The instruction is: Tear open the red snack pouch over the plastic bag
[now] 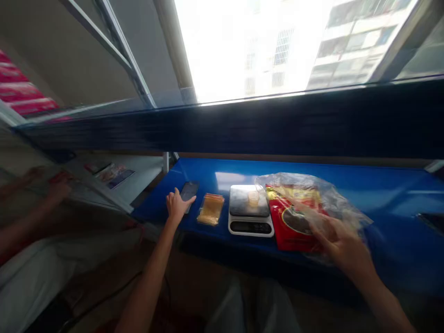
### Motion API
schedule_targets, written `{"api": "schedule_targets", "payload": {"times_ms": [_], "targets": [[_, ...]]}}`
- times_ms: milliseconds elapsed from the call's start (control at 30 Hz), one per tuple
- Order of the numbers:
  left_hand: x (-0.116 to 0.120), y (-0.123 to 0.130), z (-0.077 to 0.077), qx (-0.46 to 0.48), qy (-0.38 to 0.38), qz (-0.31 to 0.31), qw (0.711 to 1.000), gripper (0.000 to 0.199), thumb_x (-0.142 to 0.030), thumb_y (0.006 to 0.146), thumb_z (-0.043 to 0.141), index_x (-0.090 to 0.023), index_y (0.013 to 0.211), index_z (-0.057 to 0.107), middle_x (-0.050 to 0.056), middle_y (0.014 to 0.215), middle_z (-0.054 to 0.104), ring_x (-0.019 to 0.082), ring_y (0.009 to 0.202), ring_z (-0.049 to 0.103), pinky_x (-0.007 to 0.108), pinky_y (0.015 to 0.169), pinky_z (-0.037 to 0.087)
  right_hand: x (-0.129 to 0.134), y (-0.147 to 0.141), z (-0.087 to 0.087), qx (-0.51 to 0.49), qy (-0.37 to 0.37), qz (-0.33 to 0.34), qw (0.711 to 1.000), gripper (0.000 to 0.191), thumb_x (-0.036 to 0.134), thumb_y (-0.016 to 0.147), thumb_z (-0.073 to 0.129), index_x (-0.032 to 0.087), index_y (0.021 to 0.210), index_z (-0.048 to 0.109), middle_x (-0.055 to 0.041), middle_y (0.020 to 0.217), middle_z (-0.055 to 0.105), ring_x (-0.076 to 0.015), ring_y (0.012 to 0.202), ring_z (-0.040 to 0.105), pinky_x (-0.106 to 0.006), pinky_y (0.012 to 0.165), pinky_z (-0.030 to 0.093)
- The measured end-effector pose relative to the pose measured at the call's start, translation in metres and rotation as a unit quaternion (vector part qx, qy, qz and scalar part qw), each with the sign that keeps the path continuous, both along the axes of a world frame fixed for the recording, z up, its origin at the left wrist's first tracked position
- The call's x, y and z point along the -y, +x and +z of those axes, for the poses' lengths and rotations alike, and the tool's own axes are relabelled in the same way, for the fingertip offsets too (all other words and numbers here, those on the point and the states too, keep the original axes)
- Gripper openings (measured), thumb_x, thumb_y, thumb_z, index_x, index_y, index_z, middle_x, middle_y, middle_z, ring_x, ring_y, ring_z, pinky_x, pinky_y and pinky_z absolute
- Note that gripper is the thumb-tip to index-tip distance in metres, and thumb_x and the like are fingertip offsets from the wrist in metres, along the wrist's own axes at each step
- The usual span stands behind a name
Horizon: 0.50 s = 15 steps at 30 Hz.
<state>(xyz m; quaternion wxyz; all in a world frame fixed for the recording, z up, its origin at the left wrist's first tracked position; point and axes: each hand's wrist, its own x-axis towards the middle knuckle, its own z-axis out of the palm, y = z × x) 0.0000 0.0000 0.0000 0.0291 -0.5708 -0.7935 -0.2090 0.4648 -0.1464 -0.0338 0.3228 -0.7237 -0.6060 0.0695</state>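
Note:
My left hand point(177, 206) is at a dark phone point(190, 188) lying on the blue table. Its thumb and index finger are apart, with the thumb over the phone. My right hand point(342, 245), blurred, reaches over a red and yellow food packet point(289, 231) inside a clear plastic bag point(342, 199). The fingers look stretched out across the packet. Between my hands stands a white digital scale point(251, 226) with a small, pale, cup-like thing point(253, 199) on its plate. Left of the scale lies a stack of small clear zip bags point(211, 210).
A dark blue shelf beam point(243, 129) crosses above the blue table point(215, 167). At the left, another person's blurred hands point(57, 187) are near a pale table point(142, 173) with packets on it. A dark object point(432, 223) lies at the right edge.

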Motion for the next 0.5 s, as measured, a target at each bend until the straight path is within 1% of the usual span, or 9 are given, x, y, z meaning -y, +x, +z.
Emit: {"api": "schedule_targets", "payload": {"times_ms": [133, 200, 300, 333, 400, 500], "targets": [[0.021, -0.004, 0.002, 0.041, 0.119, 0.019, 0.992, 0.081, -0.056, 0.077, 0.061, -0.004, 0.137, 0.049, 0.02, 0.11, 0.068, 0.036, 0.113, 0.058, 0.05, 0.103, 0.039, 0.004, 0.003, -0.008, -0.007, 0.037, 0.006, 0.999, 0.062, 0.069, 0.082, 0.045, 0.019, 0.112, 0.065, -0.011, 0.1, 0.069, -0.0315, 0.09, 0.065, -0.042, 0.075, 0.052], [0.039, -0.001, -0.001, 0.074, 0.191, 0.024, 0.979, 0.061, -0.05, 0.083, 0.055, -0.009, 0.127, 0.057, 0.018, 0.108, 0.067, 0.033, 0.112, 0.058, 0.05, 0.103, 0.039, 0.007, 0.003, -0.011, -0.014, 0.052, 0.013, 0.998, 0.062, 0.069, 0.081, 0.045, 0.018, 0.113, 0.064, -0.0126, 0.102, 0.068, -0.0333, 0.09, 0.065, -0.044, 0.073, 0.052], [0.075, 0.014, -0.01, 0.13, 0.258, 0.0, 0.957, 0.039, -0.039, 0.087, 0.052, -0.015, 0.117, 0.062, 0.014, 0.107, 0.066, 0.029, 0.107, 0.058, 0.047, 0.099, 0.043, 0.012, -0.001, -0.013, -0.027, 0.059, 0.015, 0.998, 0.057, 0.065, 0.084, 0.044, 0.021, 0.114, 0.064, -0.0153, 0.106, 0.069, -0.0369, 0.088, 0.066, -0.046, 0.067, 0.051], [0.087, 0.022, -0.013, 0.143, 0.274, -0.011, 0.951, 0.034, -0.035, 0.087, 0.052, -0.017, 0.114, 0.062, 0.013, 0.108, 0.065, 0.027, 0.105, 0.058, 0.045, 0.097, 0.044, 0.013, -0.002, -0.013, -0.032, 0.058, 0.012, 0.998, 0.054, 0.063, 0.085, 0.043, 0.023, 0.114, 0.064, -0.0153, 0.106, 0.069, -0.0376, 0.087, 0.067, -0.047, 0.066, 0.05], [0.11, 0.04, -0.016, 0.152, 0.291, -0.056, 0.943, 0.026, -0.03, 0.089, 0.053, -0.019, 0.111, 0.061, 0.012, 0.11, 0.065, 0.025, 0.105, 0.058, 0.042, 0.094, 0.046, 0.014, -0.002, -0.011, -0.033, 0.052, -0.002, 0.998, 0.05, 0.061, 0.088, 0.04, 0.026, 0.113, 0.065, -0.014, 0.105, 0.071, -0.038, 0.086, 0.067, -0.046, 0.065, 0.05], [0.136, 0.07, -0.013, 0.136, 0.301, -0.152, 0.931, 0.018, -0.022, 0.09, 0.052, -0.02, 0.106, 0.06, 0.009, 0.104, 0.064, 0.021, 0.101, 0.059, 0.036, 0.086, 0.05, 0.008, 0.007, -0.005, 0.006, 0.038, -0.068, 0.997, 0.055, 0.064, 0.088, 0.034, 0.025, 0.108, 0.068, -0.0141, 0.083, 0.071, -0.0385, 0.075, 0.068, -0.046, 0.06, 0.046]]}}
